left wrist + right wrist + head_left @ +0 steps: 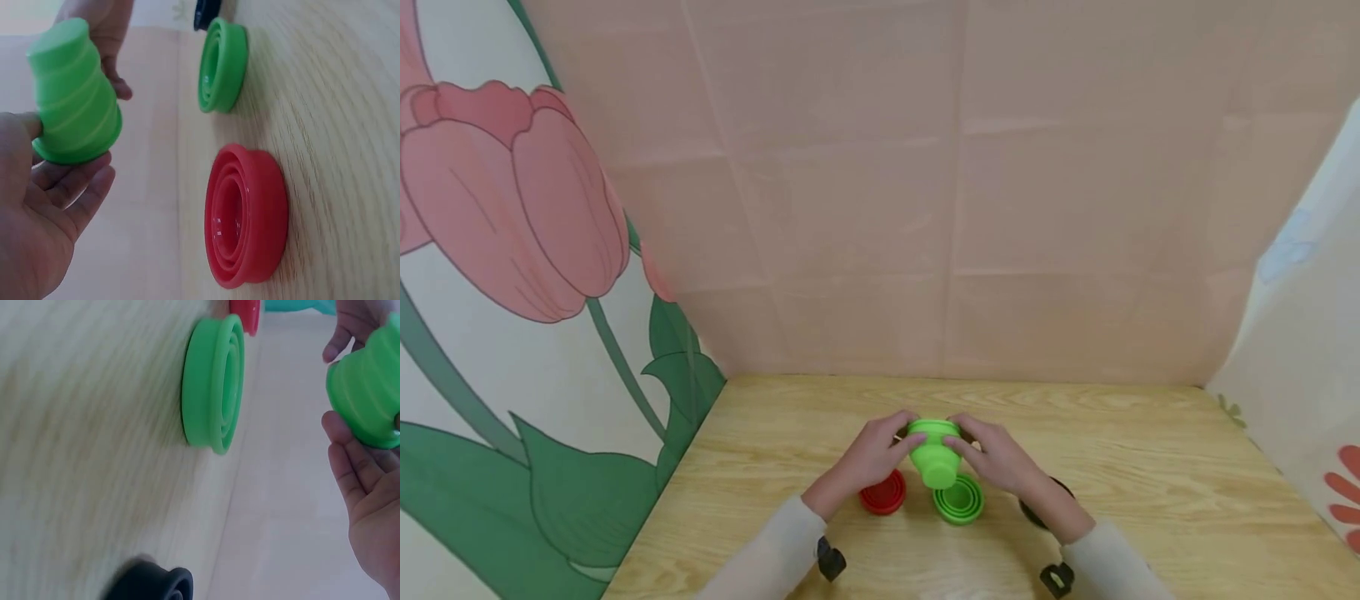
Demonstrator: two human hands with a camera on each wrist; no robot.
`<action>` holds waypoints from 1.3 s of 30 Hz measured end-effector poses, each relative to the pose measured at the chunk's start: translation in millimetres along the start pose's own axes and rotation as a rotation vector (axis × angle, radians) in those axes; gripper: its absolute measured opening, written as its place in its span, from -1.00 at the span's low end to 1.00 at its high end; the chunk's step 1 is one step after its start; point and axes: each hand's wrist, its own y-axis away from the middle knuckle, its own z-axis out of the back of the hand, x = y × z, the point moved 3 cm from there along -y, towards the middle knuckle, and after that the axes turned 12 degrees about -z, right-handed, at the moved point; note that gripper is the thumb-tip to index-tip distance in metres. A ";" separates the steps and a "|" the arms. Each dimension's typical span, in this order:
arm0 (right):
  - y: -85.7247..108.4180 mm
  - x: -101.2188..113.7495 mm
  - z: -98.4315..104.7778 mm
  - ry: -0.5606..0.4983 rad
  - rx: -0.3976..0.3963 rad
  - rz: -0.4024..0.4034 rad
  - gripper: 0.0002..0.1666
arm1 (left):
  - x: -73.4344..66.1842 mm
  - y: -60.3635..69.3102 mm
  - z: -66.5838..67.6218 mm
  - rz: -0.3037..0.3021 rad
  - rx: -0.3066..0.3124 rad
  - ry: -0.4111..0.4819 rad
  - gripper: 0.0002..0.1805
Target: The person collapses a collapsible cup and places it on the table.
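Note:
Above the wooden table, a bright green collapsible silicone cup (937,467) is drawn out to its stepped height. It is tilted, narrow base toward me. My left hand (871,454) grips it from the left, with thumb and fingers at the wide rim. On the opposite side my right hand (1002,458) holds the same rim. The left wrist view shows the spiral ridges of the cup's wall (75,100). Beneath the hands lie a red collapsed cup (265,219) and a second green cup (203,384), also collapsed, both flat on the table and untouched.
A black collapsed cup (147,584) lies to the right, partly hidden by my right forearm in the head view. The wooden table (790,417) meets a pink cloth backdrop (865,208) behind. A tulip-printed panel (512,250) borders the left side.

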 end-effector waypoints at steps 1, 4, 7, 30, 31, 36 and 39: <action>1.6 0.5 -0.3 -0.010 0.001 0.002 -0.81 | -1.8 1.2 0.0 0.000 -0.001 0.008 -0.67; 6.5 2.4 -1.2 -0.030 0.005 -0.003 -0.79 | -6.4 4.8 -0.6 0.008 -0.004 0.038 -0.65; 10.9 5.7 -2.2 -0.043 0.009 -0.022 -0.77 | -9.0 8.9 -2.6 0.024 -0.015 0.099 -0.65; 26.1 5.1 -26.7 -0.533 0.109 -0.377 -0.47 | -12.1 23.0 -12.9 0.088 -0.161 0.245 -0.79; 26.8 4.4 -26.9 -0.546 0.125 -0.393 -0.43 | -12.9 22.2 -14.0 0.090 -0.170 0.237 -0.78; 27.3 2.9 -24.5 -0.681 0.203 -0.398 -0.35 | -15.0 17.3 -17.5 0.120 -0.242 0.212 -0.74; 28.2 1.9 -21.2 -0.728 0.190 -0.394 -0.37 | -14.7 15.7 -21.0 0.165 -0.255 0.265 -0.72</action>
